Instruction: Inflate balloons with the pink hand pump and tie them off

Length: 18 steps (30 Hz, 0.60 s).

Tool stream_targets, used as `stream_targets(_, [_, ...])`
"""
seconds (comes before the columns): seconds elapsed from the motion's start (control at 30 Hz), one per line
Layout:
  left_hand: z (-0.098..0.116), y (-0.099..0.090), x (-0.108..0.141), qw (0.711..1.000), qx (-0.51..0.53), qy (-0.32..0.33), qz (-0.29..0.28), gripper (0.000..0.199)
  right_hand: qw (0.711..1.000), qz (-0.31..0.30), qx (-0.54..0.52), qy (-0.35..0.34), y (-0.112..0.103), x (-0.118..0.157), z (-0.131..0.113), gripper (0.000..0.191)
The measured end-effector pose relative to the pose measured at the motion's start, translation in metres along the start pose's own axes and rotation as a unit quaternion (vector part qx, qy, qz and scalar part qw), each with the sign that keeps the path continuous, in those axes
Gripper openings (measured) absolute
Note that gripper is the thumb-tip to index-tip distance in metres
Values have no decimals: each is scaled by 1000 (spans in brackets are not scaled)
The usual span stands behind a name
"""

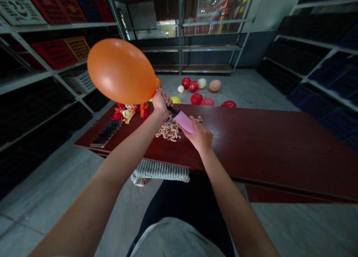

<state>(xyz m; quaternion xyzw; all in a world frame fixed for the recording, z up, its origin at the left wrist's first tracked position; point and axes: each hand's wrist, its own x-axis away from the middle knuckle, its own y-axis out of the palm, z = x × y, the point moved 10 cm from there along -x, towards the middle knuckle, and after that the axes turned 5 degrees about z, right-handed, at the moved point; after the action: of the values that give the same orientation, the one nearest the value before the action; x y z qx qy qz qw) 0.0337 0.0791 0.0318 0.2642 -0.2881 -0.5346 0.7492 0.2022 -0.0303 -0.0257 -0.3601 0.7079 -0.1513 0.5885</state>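
Note:
A large inflated orange balloon (120,70) rises up and to the left from my left hand (160,102). The fingers of that hand are closed round the balloon's neck. My right hand (200,134) is wrapped round a pink hand pump (184,121). The pump's dark nozzle end points at the balloon's neck, and my left fingers hide where the two meet. Below the pump lies a pile of beige curled pieces (169,131) on the tabletop. Uninflated balloons (128,113) in red, orange and cream are heaped left of my left hand.
A dark reddish-brown table (268,141) stretches across in front of me. A blurred-out flat dark object (107,133) lies at its left end. Several inflated balloons (196,98) rest on the floor beyond. Shelves with crates (54,54) stand left, more shelving (310,52) right. A grey ribbed cloth (160,170) sits under the front edge.

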Motion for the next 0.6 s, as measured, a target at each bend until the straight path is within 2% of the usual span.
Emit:
stream_targets(0.17, [26,-44,-8,997,37,26,62,43,997,-18,24,-65,4,3,-15,45])
stream_targets(0.33, [60,-70,-6,993,47,44,102,43,993,-10,40,-109,-1,6,-26,43])
stream_targets(0.47, [94,-74,-9,993,40,62,94,43,991,19,41,-125,-7,7,-31,43])
stream_targets(0.6, [131,-58,-11,994,25,88,64,45,991,42,21,-127,-10,8,-33,48])
